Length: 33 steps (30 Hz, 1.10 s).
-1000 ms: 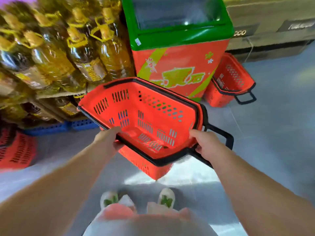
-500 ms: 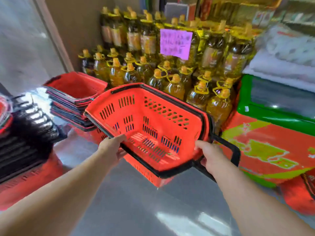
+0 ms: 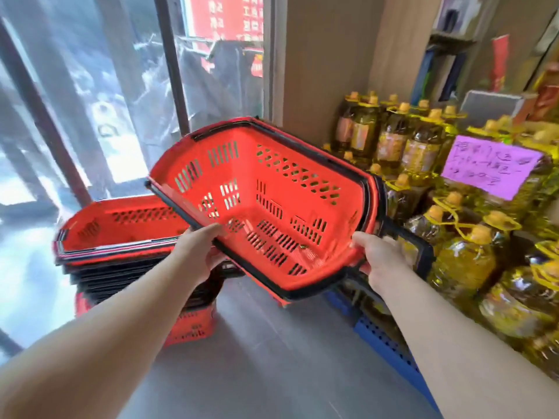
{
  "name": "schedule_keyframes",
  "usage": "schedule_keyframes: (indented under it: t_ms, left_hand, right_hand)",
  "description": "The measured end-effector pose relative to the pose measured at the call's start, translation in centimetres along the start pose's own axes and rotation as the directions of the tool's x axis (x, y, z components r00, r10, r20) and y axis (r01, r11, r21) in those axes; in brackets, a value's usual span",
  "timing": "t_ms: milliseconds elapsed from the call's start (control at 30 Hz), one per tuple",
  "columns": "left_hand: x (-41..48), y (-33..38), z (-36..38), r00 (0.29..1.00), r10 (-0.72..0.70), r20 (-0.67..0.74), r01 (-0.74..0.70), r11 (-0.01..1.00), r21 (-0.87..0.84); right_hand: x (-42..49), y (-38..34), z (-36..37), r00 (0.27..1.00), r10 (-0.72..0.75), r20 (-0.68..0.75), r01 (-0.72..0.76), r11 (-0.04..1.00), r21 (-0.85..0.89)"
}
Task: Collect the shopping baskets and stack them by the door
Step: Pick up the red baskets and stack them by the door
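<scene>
Red basket (image 3: 272, 207) is held in the air, tilted, its bare slotted bottom shown. The near-left rim is clasped by the left grip (image 3: 198, 247), and the rim by the black handle by the right grip (image 3: 379, 261). Just below-left, a stack of nested baskets (image 3: 121, 225) is seen by the glass door (image 3: 90, 116). Oil bottles (image 3: 462, 261) are massed at right, prob. on a blue pallet (image 3: 387, 337). Vs. 0.5 s ago, the stack is seen much nearer the held basket, and the green freezer is lost from view.

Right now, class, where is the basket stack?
Head view, lower left: the basket stack stands by the glass door, left of the held basket.
</scene>
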<state>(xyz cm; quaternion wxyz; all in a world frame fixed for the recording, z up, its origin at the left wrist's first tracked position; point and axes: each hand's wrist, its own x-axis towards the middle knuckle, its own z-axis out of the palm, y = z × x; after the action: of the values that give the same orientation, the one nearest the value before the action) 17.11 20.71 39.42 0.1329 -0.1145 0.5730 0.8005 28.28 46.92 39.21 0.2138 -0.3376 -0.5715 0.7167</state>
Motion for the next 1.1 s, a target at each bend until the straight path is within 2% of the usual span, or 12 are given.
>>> schedule_keyframes:
  t_ms: [133, 333, 567, 700, 867, 1000, 1100]
  left_hand:
    - [4.3, 4.2, -2.3, 0.989, 0.062, -0.134, -0.07, 0.996, -0.053]
    - [10.7, 9.1, -4.5, 0.942, 0.114, -0.315, -0.167, 0.975, -0.149]
    - [16.9, 13.1, -7.0, 0.853, 0.165, -0.495, -0.279, 0.946, -0.166]
    - [19.0, 13.9, -9.9, 0.764, 0.138, -0.63, -0.337, 0.919, -0.207]
    - [21.9, 14.8, -15.5, 0.732, 0.07, -0.678, -0.315, 0.917, -0.246]
    - [24.7, 15.0, -19.3, 0.7, 0.025, -0.713, -0.267, 0.936, -0.23]
    - [26.6, 14.3, -21.3, 0.713, -0.038, -0.7, -0.175, 0.958, -0.229]
  right_hand:
    - [4.1, -1.6, 7.9, 0.989, -0.045, 0.14, 0.041, 0.999, 0.035]
    - [10.6, -4.8, 18.7, 0.932, -0.074, 0.355, 0.074, 0.997, 0.014]
    - [16.9, -6.9, 31.2, 0.821, -0.032, 0.57, 0.086, 0.994, -0.068]
    - [18.5, -5.9, 37.6, 0.739, 0.0, 0.673, 0.101, 0.989, -0.111]
    - [18.9, -3.7, 44.9, 0.673, 0.06, 0.738, 0.112, 0.977, -0.182]
    - [19.1, -0.8, 49.2, 0.677, 0.16, 0.718, 0.068, 0.959, -0.277]
    - [19.2, 1.7, 51.0, 0.7, 0.236, 0.674, 0.057, 0.922, -0.382]
